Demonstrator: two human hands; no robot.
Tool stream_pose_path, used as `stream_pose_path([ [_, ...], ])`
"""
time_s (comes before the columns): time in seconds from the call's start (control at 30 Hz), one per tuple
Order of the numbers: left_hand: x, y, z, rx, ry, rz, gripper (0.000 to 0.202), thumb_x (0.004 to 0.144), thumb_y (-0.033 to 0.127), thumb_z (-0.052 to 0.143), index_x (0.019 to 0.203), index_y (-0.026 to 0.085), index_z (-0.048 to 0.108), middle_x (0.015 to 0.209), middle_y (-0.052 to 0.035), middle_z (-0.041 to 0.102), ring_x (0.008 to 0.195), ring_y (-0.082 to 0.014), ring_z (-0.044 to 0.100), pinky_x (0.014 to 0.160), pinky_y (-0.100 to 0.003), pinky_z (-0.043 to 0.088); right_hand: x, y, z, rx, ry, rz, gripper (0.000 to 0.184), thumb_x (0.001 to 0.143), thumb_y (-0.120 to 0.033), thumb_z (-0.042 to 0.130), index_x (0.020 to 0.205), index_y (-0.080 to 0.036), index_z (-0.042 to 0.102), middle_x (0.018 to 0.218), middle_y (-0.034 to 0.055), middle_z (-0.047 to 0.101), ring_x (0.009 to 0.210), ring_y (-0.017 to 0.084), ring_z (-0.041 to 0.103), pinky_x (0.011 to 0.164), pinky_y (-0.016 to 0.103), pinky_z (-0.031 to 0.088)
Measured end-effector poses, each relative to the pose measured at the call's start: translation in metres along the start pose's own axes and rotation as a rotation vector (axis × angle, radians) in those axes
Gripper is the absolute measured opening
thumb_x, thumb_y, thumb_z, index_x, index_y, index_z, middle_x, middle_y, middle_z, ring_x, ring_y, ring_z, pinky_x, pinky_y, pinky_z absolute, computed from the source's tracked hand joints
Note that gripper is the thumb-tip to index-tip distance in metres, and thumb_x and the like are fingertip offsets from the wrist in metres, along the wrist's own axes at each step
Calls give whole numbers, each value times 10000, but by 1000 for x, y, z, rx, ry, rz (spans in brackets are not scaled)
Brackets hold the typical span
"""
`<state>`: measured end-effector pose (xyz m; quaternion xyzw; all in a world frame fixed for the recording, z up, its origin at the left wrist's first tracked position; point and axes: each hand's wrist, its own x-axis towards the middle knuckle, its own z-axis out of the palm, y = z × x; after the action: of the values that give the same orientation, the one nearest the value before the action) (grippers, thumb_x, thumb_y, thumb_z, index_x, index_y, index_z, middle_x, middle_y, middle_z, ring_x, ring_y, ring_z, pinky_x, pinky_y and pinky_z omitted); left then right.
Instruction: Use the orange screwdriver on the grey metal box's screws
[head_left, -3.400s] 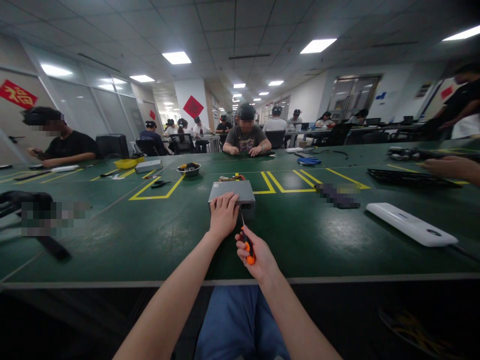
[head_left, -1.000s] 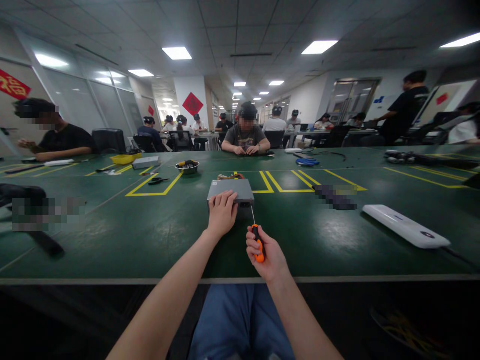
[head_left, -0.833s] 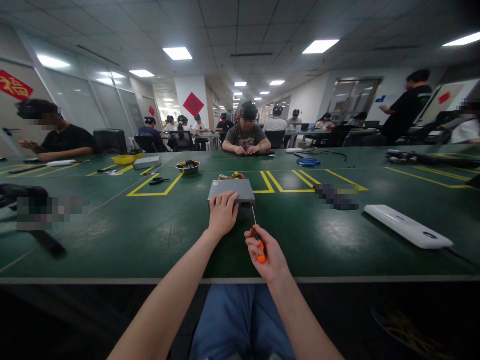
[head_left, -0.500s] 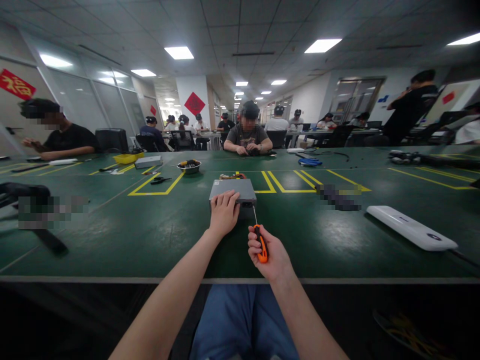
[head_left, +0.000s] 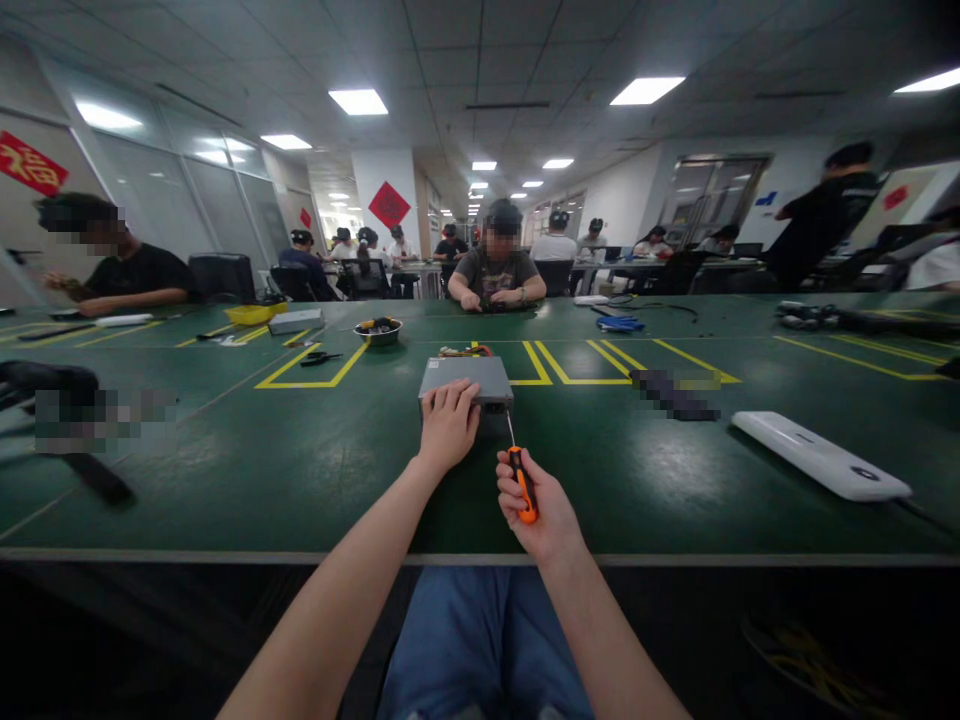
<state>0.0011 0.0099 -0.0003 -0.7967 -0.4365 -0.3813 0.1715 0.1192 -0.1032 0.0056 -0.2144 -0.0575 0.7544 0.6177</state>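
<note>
A grey metal computer power supply (head_left: 487, 374) lies on the green table in front of me, its socket end facing me and a bundle of coloured wires (head_left: 465, 352) at its far side. My left hand (head_left: 448, 425) is laid over its near left part, gripping it with the fingers on the top. Below its right corner, my right hand (head_left: 536, 500) is closed around the orange and black handle of a screwdriver (head_left: 523, 485). The thin shaft points up and away, with the tip at the near right corner of the case. Whether the tip sits in a screw I cannot tell.
To the right lies a white elongated device (head_left: 821, 455) with a cable, and a dark blurred item (head_left: 671, 393). A metal bowl (head_left: 378, 333) with tools, a small black tool (head_left: 320, 358) and a yellow tray (head_left: 256, 314) are farther back. A co-worker (head_left: 496, 262) sits opposite.
My hands, the power supply and the screwdriver have stayed almost in place. The co-worker opposite has shifted their hands.
</note>
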Motion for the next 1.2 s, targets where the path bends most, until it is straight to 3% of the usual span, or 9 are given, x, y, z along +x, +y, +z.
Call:
stream_pose_path([
  [0.27,0,0,0,6,5,8,324,884,257,414,1197,228,493,1251,-81,533,1169,-237,438,992,-428,262,4,1,-2,-35,-15,-37,262,934,-202,379,717,-121,502,592,-12,488,360,8,362,268,74,265],
  [0.5,0,-1,1,-4,14,11,330,877,248,426,1198,221,498,1252,-90,533,1175,-239,436,995,-432,262,2,0,-3,-35,-56,-2,281,947,-259,344,854,-98,554,599,-2,491,367,21,385,293,88,321],
  [0.73,0,0,0,4,16,10,318,886,256,413,1191,216,493,1251,-77,536,1171,-230,437,999,-421,256,3,2,-3,-25,11,-46,238,930,-184,385,727,-131,497,619,0,509,372,10,384,285,73,298],
  [0.97,0,-1,1,8,6,6,319,884,265,414,1190,227,494,1264,-76,527,1176,-237,434,997,-430,257,1,1,-1,-35,-2,-14,305,960,-239,303,831,-100,541,621,19,519,389,22,406,298,84,329],
  [1.2,0,-1,1,-2,8,6,323,883,263,420,1195,226,493,1260,-77,528,1181,-232,428,1002,-423,255,4,1,-3,-31,27,-35,200,919,-172,412,740,-135,492,636,9,527,387,14,394,282,68,287],
])
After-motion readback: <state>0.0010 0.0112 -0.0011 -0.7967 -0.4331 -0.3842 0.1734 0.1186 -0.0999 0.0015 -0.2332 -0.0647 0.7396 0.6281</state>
